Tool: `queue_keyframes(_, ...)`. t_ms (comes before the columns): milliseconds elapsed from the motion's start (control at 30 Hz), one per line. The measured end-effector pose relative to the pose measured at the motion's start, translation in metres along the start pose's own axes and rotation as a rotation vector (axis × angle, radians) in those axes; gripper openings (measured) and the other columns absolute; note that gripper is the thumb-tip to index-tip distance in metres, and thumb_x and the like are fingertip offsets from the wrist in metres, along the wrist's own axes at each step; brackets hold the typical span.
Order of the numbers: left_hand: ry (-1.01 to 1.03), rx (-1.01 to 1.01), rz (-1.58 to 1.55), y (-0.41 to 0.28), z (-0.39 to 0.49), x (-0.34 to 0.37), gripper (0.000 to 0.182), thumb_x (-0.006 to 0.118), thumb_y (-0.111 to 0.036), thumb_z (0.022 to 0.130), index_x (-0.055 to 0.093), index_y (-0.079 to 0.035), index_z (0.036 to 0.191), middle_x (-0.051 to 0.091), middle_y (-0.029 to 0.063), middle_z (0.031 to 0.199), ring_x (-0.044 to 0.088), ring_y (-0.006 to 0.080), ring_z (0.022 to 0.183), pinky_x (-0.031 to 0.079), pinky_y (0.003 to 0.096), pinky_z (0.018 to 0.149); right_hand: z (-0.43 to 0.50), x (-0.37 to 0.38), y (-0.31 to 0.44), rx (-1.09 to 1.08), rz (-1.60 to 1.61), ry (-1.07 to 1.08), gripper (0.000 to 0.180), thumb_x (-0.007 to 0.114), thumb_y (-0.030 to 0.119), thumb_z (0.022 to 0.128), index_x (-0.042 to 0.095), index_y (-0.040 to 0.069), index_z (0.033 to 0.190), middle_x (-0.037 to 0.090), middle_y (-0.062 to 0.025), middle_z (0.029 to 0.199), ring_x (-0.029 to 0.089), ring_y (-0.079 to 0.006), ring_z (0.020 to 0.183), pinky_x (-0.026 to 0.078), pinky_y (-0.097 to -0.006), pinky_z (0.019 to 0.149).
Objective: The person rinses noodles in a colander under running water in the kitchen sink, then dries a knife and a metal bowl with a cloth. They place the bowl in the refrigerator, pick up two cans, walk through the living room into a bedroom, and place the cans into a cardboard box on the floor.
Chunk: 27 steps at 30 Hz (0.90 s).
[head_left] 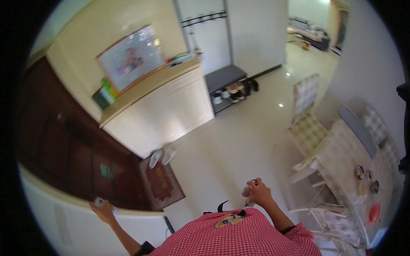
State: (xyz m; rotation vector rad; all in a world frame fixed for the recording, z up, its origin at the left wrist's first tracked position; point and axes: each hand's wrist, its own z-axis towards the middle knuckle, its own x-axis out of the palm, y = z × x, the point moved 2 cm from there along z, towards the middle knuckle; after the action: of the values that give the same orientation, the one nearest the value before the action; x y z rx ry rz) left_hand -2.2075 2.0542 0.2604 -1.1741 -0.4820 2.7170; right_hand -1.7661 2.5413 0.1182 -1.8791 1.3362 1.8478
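Note:
My left hand (103, 212) is stretched out to the left, over a white surface beside the dark wooden door. Its fingers are closed around a small pale container (99, 201), whose kind is blurred. In front of my red checked apron (243, 236), my right hand (261, 193) grips a red and white container (246, 191), perhaps a can or bottle. My fingers hide much of it. Below that hand lies the glossy tiled floor.
A doormat (161, 180) with light slippers (161, 157) lies by the door (77, 150). A cabinet (157, 118) and a shoe bench (225, 76) line the far wall. Chairs (306, 128) with checked covers surround the cloth-covered dining table (342, 169) at right, which bears several jars and a red dish (374, 213).

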Motion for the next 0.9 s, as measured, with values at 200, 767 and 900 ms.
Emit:
queue_keyframes(200, 0.739, 0.012, -0.963, -0.291, -0.152, 0.144, 0.052, 0.075, -0.006, 0.066, 0.053, 0.002, 0.113, 0.058, 0.0100, 0.103, 0.056, 0.0207, 0.094, 0.047, 0.0339, 0.086, 0.098, -0.101, -0.106, 0.035, -0.014, 0.028, 0.062, 0.073, 0.021, 0.069, 0.051, 0.024, 0.127, 0.044, -0.0165, 0.120, 0.060, -0.0365, 0.099, 0.055, -0.0508, 0.071)
queue_keyframes(767, 1.486, 0.768, -1.182, -1.164, -0.344, 0.354, 0.050, 0.080, -0.005, 0.066, 0.056, -0.007, 0.110, 0.062, 0.0030, 0.097, 0.060, 0.0132, 0.091, 0.051, 0.0322, 0.080, 0.616, -0.357, -0.372, 0.111, 0.054, -0.344, 0.046, 0.061, 0.015, 0.082, 0.053, 0.023, 0.127, 0.046, -0.0181, 0.121, 0.060, -0.0359, 0.095, 0.055, -0.0471, 0.070)
queue_keyframes(900, 1.657, 1.098, -1.266, -1.346, -0.412, 0.354, 0.049, 0.080, -0.005, 0.070, 0.057, -0.006, 0.113, 0.060, 0.0029, 0.106, 0.059, 0.0120, 0.098, 0.049, 0.0305, 0.084, 0.686, -0.426, -0.444, 0.310, 0.153, -0.420, 0.047, 0.059, 0.013, 0.082, 0.054, 0.023, 0.127, 0.045, -0.0197, 0.125, 0.058, -0.0365, 0.098, 0.054, -0.0479, 0.073)
